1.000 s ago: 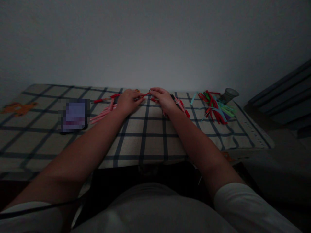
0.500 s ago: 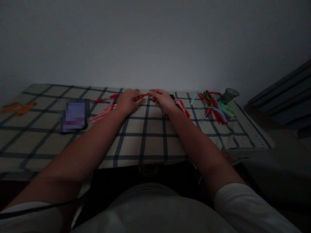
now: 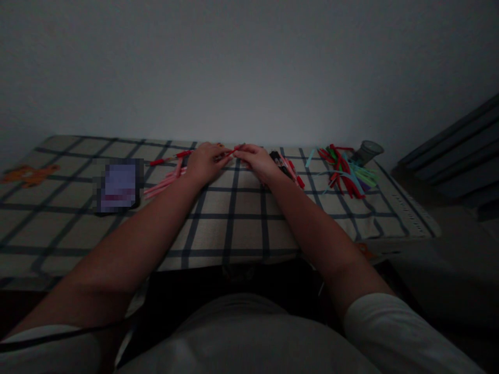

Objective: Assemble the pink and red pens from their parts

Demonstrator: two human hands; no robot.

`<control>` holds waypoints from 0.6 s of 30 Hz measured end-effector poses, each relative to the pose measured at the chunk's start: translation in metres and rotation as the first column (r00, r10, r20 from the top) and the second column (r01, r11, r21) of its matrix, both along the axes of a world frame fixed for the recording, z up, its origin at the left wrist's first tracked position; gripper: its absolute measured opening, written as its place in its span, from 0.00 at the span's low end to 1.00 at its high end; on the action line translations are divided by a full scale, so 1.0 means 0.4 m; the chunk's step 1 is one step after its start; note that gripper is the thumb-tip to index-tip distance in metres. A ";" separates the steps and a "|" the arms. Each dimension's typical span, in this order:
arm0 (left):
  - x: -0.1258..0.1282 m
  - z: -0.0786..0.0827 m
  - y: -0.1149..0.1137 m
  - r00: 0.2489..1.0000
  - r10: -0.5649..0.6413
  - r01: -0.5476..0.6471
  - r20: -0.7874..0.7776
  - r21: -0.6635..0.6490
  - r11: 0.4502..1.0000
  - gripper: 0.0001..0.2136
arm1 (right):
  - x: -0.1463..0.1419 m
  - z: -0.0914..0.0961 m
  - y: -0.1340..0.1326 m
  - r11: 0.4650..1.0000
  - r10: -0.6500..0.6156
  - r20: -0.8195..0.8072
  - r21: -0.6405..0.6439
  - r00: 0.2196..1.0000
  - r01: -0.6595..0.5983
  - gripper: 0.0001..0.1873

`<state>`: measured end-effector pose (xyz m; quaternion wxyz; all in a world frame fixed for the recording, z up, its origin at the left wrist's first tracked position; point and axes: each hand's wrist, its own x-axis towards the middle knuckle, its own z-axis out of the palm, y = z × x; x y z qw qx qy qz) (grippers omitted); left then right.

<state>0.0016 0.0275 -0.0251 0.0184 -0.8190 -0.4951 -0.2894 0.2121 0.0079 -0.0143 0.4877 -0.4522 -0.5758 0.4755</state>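
Observation:
Near the far edge of the table, my left hand (image 3: 206,162) and my right hand (image 3: 258,161) meet, fingertips almost touching. Between them runs a thin red strip (image 3: 233,151), pinched at both sides; its exact kind is too small and dark to tell. Several pink strips (image 3: 163,183) lie beside my left wrist, partly covered by the forearm. Behind them are slim red pen-like pieces (image 3: 158,162). Just right of my right hand, black and red pen-like items (image 3: 286,166) lie with some pink strips, partly hidden by that hand.
A heap of red, green, blue and purple strips (image 3: 343,174) lies to the right, with a clear cup (image 3: 368,150) tipped beside it. A blurred-out phone-like device (image 3: 119,186) rests at left. The checked tablecloth (image 3: 249,228) reaches a wall (image 3: 249,67) behind.
My right hand has shifted slightly left, closer to the left hand, and less of the red strip shows between them. More of the black items beside it is visible. My left hand has barely moved.

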 end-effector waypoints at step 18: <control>0.001 0.001 -0.009 0.993 -0.106 0.107 0.053 -0.022 0.994 0.30 | -0.009 -0.001 -0.011 0.994 0.089 0.044 0.059 0.995 -0.091 0.05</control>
